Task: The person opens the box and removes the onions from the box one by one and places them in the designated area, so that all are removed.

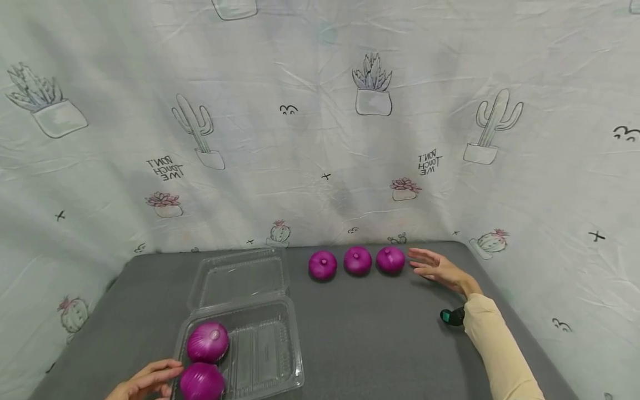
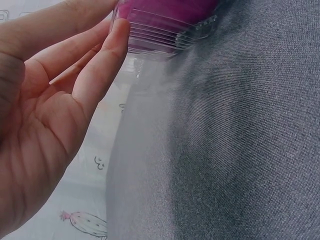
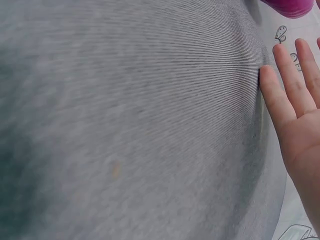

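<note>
A clear plastic clamshell container (image 1: pixel 265 350) lies with its lid (image 1: pixel 240 280) folded back on the grey table. Two purple onions (image 1: pixel 208 342) sit in its left side, one in front of the other. My left hand (image 1: pixel 147 380) touches the container's left wall with fairly straight fingertips, beside the nearer onion (image 1: pixel 202 382). Three more purple onions stand in a row at the back: a left one (image 1: pixel 322 265), a middle one (image 1: pixel 358 261) and a right one (image 1: pixel 390 260). Just right of that row is my right hand (image 1: pixel 440 271), fingers spread, holding nothing and apart from the onions.
The grey cloth-covered table (image 1: pixel 370 339) ends at a pale curtain (image 1: pixel 320 139) printed with cacti, which surrounds it at the back and sides. A small black device (image 1: pixel 452 316) with a green patch shows by the right sleeve (image 1: pixel 500 344).
</note>
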`<control>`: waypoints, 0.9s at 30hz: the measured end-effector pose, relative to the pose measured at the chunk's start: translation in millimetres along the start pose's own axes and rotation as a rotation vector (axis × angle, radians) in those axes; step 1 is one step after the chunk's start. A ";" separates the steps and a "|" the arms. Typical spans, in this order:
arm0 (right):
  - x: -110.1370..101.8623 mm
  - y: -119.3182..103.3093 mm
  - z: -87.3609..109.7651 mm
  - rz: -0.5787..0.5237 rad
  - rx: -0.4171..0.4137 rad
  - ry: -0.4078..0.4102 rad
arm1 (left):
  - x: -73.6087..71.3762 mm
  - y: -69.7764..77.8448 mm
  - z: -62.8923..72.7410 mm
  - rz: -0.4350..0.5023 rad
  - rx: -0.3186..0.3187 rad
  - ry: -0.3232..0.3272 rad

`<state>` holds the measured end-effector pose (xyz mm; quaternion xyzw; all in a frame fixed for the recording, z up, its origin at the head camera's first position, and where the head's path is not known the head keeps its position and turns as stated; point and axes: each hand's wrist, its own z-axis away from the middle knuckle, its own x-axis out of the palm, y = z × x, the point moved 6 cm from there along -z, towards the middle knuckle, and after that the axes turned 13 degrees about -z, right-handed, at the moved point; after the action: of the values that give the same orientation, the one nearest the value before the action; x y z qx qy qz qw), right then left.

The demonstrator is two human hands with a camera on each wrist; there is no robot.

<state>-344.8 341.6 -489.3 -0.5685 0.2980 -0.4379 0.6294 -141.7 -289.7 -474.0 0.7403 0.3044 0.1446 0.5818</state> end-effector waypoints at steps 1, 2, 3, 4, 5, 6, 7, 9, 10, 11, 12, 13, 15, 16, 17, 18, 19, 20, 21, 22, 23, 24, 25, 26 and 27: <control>-0.1 0.4 1.7 0.002 -0.011 0.000 | 0.4 0.6 -0.3 0.029 0.010 -0.021; -0.1 0.3 3.5 0.001 -0.026 0.002 | 0.7 0.6 -0.5 0.042 0.008 -0.030; -0.4 0.1 5.3 -0.001 -0.041 0.010 | 0.9 0.4 -0.8 0.032 0.008 -0.025; 0.0 -0.5 7.5 -0.003 -0.062 0.012 | 1.2 0.7 -1.2 -0.004 0.008 -0.009; 0.0 -1.1 9.8 -0.008 -0.079 0.026 | 1.2 0.5 -1.3 -0.053 0.002 0.019; 0.3 -1.8 12.2 -0.013 -0.097 0.040 | 1.1 0.2 -1.5 -0.103 -0.006 0.053; 1.3 -2.6 14.8 -0.014 -0.116 0.054 | 1.1 -0.2 -1.7 -0.150 -0.027 0.085; 4.9 -4.1 19.4 -0.018 -0.147 0.083 | 1.1 -0.6 -1.9 -0.213 -0.056 0.131; 7.9 -5.2 21.5 -0.014 -0.166 0.092 | 1.2 -0.6 -2.1 -0.222 -0.068 0.142; 11.0 -6.4 23.3 -0.004 -0.182 0.109 | 1.2 -0.2 -2.2 -0.221 -0.075 0.150; 14.9 -8.1 24.7 0.010 -0.202 0.119 | 1.4 0.3 -2.7 -0.207 -0.077 0.146; 19.7 -10.3 25.9 0.026 -0.222 0.130 | 1.6 0.9 -3.3 -0.193 -0.077 0.139; 29.2 -15.2 27.2 0.062 -0.260 0.167 | 2.0 2.4 -4.1 -0.178 -0.058 0.121; 34.5 -18.2 27.7 0.080 -0.284 0.186 | 2.2 2.6 -4.3 -0.168 -0.051 0.113; 40.3 -21.2 28.2 0.098 -0.302 0.205 | 2.2 2.8 -4.2 -0.171 -0.039 0.108; 46.6 -23.8 28.4 0.108 -0.322 0.221 | 2.2 2.5 -4.3 -0.178 -0.031 0.105; 53.2 -26.0 28.8 0.113 -0.338 0.231 | 2.1 2.2 -4.1 -0.191 -0.020 0.103; 60.0 -27.7 29.0 0.119 -0.353 0.237 | 2.0 2.0 -3.6 -0.201 -0.007 0.095; 67.5 -29.0 29.3 0.119 -0.369 0.229 | 2.0 1.8 -3.2 -0.218 0.008 0.088; 75.2 -29.6 29.6 0.114 -0.382 0.218 | 1.7 1.4 -2.7 -0.224 0.019 0.078; 82.8 -29.4 29.8 0.107 -0.389 0.203 | 1.4 1.2 -2.1 -0.228 0.029 0.067; 90.2 -28.9 29.9 0.100 -0.396 0.187 | 1.3 0.8 -1.4 -0.222 0.035 0.053; 97.5 -28.2 30.2 0.098 -0.403 0.168 | 1.0 0.7 -0.9 -0.217 0.039 0.041; 104.7 -27.1 30.5 0.091 -0.405 0.149 | 0.7 0.8 -0.5 -0.210 0.036 0.034; 111.6 -25.9 30.9 0.084 -0.404 0.133 | 0.4 0.9 -0.4 -0.218 0.042 0.031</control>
<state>-274.3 257.2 -444.9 -0.6401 0.4440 -0.3794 0.4992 -141.3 -289.2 -473.1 0.7127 0.3949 0.0856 0.5734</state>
